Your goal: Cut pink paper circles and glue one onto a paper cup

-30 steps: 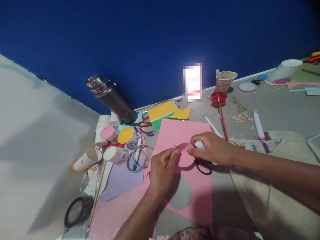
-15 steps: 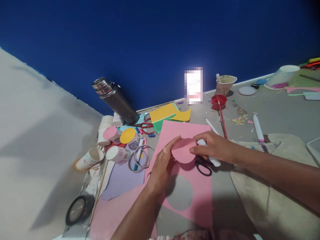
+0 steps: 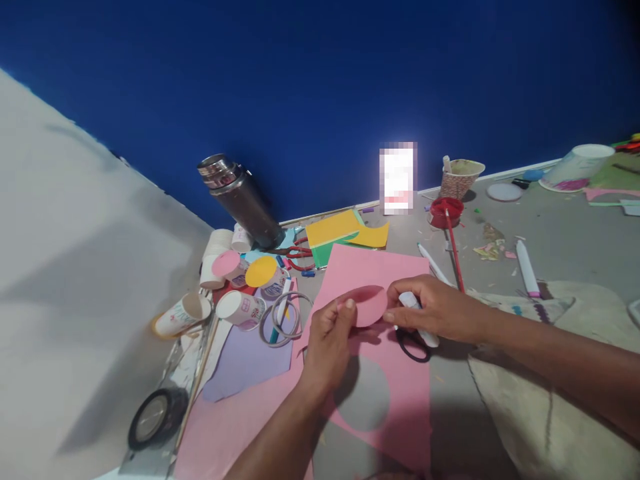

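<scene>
- Backing the grey table (image 3: 550,220) is a deep blue wall (image 3: 320,80).
- Left hand (image 3: 327,340): thumb and fingers pinched together on the left edge of a pink paper circle (image 3: 369,307).
- Right hand (image 3: 435,308): fingers closed on the circle's right edge, also holding a white tube (image 3: 417,317).
- Below both hands lies a pink sheet (image 3: 400,393) with a round hole; black scissors (image 3: 413,347) sit under the right fingers.

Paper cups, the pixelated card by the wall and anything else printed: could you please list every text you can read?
No text can be read.
Paper cups: pink and purple printed marks, too small and blurred to read.
Card against the blue wall: pixelated, unreadable.
Upturned cup far right: purple print, too blurred.
</scene>
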A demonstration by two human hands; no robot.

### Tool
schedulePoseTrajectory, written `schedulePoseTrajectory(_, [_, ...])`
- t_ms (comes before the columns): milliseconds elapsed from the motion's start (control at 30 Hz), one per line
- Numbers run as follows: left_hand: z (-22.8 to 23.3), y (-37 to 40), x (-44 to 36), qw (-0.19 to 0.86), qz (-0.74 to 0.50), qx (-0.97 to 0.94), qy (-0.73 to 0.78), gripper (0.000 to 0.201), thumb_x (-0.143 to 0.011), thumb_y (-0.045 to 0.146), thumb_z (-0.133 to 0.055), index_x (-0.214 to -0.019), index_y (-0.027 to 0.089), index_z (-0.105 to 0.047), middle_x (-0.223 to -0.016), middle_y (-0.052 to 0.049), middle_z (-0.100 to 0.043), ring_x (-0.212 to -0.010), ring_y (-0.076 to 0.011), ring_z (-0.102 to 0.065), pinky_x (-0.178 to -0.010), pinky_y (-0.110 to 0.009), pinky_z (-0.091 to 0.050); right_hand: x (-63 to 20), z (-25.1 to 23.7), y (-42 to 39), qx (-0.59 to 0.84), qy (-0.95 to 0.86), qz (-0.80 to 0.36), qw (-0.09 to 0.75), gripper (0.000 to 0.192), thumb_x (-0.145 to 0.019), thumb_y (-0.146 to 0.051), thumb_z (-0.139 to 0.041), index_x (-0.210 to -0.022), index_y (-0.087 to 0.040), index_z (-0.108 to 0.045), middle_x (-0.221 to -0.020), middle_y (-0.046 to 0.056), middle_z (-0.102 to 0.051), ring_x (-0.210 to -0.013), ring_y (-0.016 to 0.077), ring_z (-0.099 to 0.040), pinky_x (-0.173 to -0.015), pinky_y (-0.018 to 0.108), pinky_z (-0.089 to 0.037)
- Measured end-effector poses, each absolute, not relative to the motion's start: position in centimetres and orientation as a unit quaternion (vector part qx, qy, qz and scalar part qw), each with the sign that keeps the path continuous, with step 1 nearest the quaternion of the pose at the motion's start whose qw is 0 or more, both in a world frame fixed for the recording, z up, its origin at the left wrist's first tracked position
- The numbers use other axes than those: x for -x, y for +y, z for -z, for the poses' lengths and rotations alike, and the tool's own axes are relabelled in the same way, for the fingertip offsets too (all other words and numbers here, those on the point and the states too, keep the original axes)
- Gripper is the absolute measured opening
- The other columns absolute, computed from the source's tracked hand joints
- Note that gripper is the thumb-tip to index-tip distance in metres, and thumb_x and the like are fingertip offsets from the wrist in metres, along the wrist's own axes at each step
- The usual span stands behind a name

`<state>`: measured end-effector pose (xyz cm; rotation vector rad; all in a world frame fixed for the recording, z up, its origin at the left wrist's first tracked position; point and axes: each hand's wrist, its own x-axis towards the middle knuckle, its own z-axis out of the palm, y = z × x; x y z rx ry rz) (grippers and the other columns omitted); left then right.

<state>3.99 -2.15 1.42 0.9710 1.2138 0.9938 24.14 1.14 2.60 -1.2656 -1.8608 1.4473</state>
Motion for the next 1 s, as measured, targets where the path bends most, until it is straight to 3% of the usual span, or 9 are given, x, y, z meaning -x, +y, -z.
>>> schedulePoseTrajectory(233, [-1.4, -1.8, -3.8, 0.697, -0.435, -0.301, 0.484, 0.039, -0.084, 0.046, -0.069, -0.091, 0.007, -0.066, -0.075, -0.015, -0.074, -0.062, -0.027, -0.073, -0.054, -0.035, -0.058, -26.4, -1.9, 4.1, 0.521, -0.485, -0.494, 0.499, 0.033, -0.076, -0.048, -0.079, -0.094, -0.02, -0.072, -0.073, 0.0, -0.066, -0.058, 0.012, -0.052, -0.052, 0.025, -0.044])
schedulePoseTrajectory(433, [-1.3, -1.6, -3.7, 0.688, -0.455, -0.305, 0.475, 0.029, -0.086, 0.039, -0.07, -0.079, 0.011, -0.066, -0.065, -0.009, -0.072, -0.056, -0.0213, -0.07, -0.052, -0.029, -0.056, -28.4, -1.3, 6.4, 0.468, -0.376, -0.534, 0.596, 0.038, -0.064, -0.035, -0.092, -0.094, -0.021, -0.074, -0.077, 0.0, -0.07, -0.073, 0.0139, -0.065, -0.061, 0.022, -0.055])
schedulePoseTrajectory(567, [-1.1, -1.6, -3.7, 0.694, -0.432, -0.335, 0.468, 0.034, -0.089, 0.041, -0.065, -0.077, 0.01, -0.068, -0.062, -0.01, -0.071, -0.054, -0.019, -0.067, -0.051, -0.027, -0.054, -29.2, -1.1, 7.0, 0.459, -0.362, -0.561, 0.586, 0.036, -0.066, -0.038, -0.092, -0.091, -0.019, -0.074, -0.077, 0.001, -0.071, -0.071, 0.0121, -0.066, -0.055, 0.018, -0.055])
schedulePoseTrajectory(733, [-1.4, -1.7, -3.8, 0.689, -0.418, -0.345, 0.481, 0.036, -0.088, 0.043, -0.067, -0.077, 0.009, -0.069, -0.062, -0.012, -0.072, -0.049, -0.0164, -0.063, -0.052, -0.027, -0.054, -28.7, -0.5, 6.8, 0.424, -0.34, -0.651, 0.529, 0.036, -0.069, -0.048, -0.089, -0.083, -0.018, -0.074, -0.073, 0.001, -0.068, -0.056, 0.0076, -0.056, -0.044, 0.015, -0.049])
schedulePoseTrajectory(900, [-1.7, -1.9, -3.7, 0.686, -0.414, -0.34, 0.493, 0.037, -0.085, 0.042, -0.07, -0.094, 0.006, -0.073, -0.064, -0.012, -0.073, -0.052, -0.0169, -0.064, -0.052, -0.026, -0.053, -27.7, -0.6, 5.8, 0.387, -0.378, -0.737, 0.406, 0.035, -0.071, -0.032, -0.09, -0.097, -0.013, -0.077, -0.084, 0.006, -0.074, -0.066, 0.0098, -0.063, -0.061, 0.02, -0.057])
schedulePoseTrajectory(1000, [-1.6, -2.0, -3.6, 0.698, -0.401, -0.342, 0.485, 0.04, -0.085, 0.04, -0.07, -0.107, 0.006, -0.073, -0.065, -0.011, -0.073, -0.051, -0.0159, -0.064, -0.054, -0.026, -0.053, -27.5, -0.6, 5.5, 0.371, -0.402, -0.736, 0.399, 0.036, -0.074, -0.035, -0.088, -0.101, -0.016, -0.076, -0.087, 0.004, -0.074, -0.071, 0.0112, -0.064, -0.068, 0.024, -0.057])
